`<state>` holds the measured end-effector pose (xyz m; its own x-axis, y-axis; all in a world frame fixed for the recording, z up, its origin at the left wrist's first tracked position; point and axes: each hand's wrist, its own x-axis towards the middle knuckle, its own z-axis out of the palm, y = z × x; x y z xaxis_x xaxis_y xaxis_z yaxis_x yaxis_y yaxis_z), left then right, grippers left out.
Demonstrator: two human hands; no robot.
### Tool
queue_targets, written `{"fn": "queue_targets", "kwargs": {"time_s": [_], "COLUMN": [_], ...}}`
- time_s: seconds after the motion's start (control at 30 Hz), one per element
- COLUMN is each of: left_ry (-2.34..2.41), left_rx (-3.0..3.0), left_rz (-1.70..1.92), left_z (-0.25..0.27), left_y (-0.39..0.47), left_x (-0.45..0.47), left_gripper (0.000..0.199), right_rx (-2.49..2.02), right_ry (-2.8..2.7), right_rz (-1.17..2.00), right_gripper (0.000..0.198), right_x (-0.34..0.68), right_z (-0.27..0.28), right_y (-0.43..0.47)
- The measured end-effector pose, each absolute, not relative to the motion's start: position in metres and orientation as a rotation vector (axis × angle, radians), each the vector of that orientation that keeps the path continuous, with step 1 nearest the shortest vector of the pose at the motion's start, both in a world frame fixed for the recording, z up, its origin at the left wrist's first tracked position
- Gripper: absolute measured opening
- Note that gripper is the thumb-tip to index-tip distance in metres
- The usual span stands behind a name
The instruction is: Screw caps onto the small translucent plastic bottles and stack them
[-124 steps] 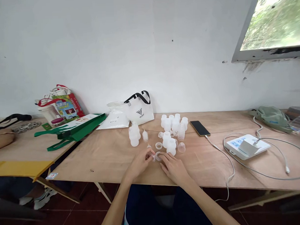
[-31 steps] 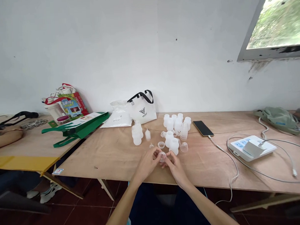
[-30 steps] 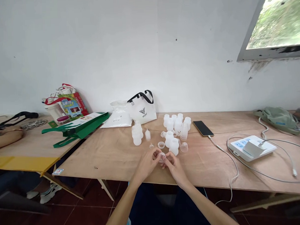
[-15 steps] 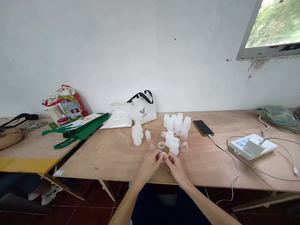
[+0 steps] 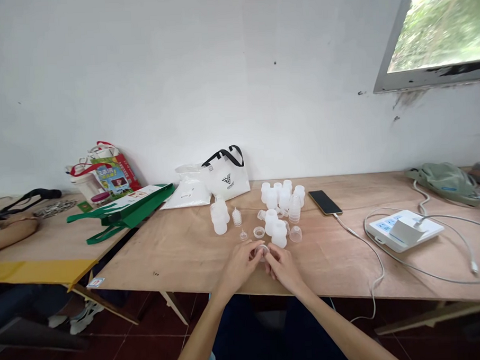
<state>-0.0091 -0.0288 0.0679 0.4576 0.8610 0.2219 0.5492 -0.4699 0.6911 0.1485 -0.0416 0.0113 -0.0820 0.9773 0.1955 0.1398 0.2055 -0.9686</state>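
Observation:
Near the table's front edge, my left hand and my right hand pinch a small translucent plastic ring-shaped cap between them. Their fingertips partly cover it. Just beyond lies a second translucent ring, with a small clear nipple-shaped piece to its left. Ribbed clear pointed pieces stand in a stack behind that. Closest to my right hand are translucent white bottles, with a clear dome cap beside them.
More white bottles stand at left, and others at the back, near stacked clear domes. A phone and a white power strip with cables lie at right. A white bag and green bag sit left; beyond is another person's arm.
The camera view has shifted slightly. Both hands keep hold of the ring-shaped cap, and their fingers have moved a little around it. The pieces on the table stay in place.

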Motion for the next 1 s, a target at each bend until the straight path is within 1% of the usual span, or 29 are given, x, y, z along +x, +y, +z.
{"fn": "queue_targets", "kwargs": {"time_s": [0.23, 0.4, 0.47, 0.73, 1.0], "left_ry": [1.282, 1.245, 1.229, 1.172, 1.128], "left_rx": [2.108, 2.189, 2.198, 2.217, 2.193], "left_rz": [0.809, 0.749, 0.755, 0.751, 0.731], "left_z": [0.062, 0.063, 0.063, 0.061, 0.072], "left_y": [-0.028, -0.024, -0.025, -0.026, -0.030], "left_x": [-0.003, -0.007, -0.007, -0.004, -0.008], "left_gripper": [0.030, 0.029, 0.027, 0.020, 0.033], "right_rx": [-1.169, -1.245, -1.272, -1.222, -1.202], "right_ry": [-1.456, -1.590, -1.605, -1.556, -1.477], "right_rz": [1.021, 0.800, 0.774, 0.866, 0.964], "right_gripper": [0.044, 0.036, 0.035, 0.034, 0.039], "right_x": [0.148, 0.147, 0.148, 0.151, 0.150], "right_z": [0.011, 0.011, 0.009, 0.007, 0.009], "right_y": [-0.041, -0.041, -0.040, -0.039, -0.039]}}
